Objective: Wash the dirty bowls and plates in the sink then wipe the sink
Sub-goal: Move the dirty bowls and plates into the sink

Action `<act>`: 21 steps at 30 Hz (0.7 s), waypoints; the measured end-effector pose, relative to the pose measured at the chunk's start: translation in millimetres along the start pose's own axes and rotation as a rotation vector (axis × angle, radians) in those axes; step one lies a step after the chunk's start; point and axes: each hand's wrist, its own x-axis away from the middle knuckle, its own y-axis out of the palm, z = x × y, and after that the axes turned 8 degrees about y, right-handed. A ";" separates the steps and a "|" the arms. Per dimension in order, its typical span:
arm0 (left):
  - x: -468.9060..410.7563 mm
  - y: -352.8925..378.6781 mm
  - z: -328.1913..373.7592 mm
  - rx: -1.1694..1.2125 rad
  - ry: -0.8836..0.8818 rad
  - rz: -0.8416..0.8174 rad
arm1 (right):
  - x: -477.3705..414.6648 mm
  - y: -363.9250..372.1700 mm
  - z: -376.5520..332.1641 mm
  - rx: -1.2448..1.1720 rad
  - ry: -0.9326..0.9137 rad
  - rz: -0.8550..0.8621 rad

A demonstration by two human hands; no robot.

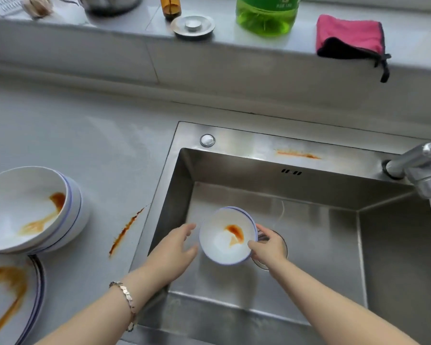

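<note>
Over the sink [316, 227], the bowl [222, 250] sits in the right grip [269, 247].

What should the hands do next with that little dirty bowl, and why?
Probably carry the bowl right, under the faucet: the right hand grips its rim over the sink, and orange sauce stains its inside.

White bowl [228, 236], blue rim, orange smear; pink cloth [348, 36].

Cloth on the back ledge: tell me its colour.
The cloth is pink with a dark trim; head view shows it.
</note>
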 end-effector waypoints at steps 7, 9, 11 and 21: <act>1.7 -10.4 -9.7 -0.026 0.003 -0.017 | -47.9 48.0 -16.0 -0.004 0.005 -0.031; 2.3 -16.5 -12.9 -0.029 0.000 -0.016 | -55.7 57.8 -19.3 -0.037 0.026 -0.027; 2.3 -24.0 -13.6 -0.040 0.009 -0.001 | -60.9 64.8 -20.2 -0.073 0.037 0.001; 26.0 -69.1 7.7 -0.033 0.123 0.020 | 27.2 40.8 -56.4 0.470 -0.151 -0.109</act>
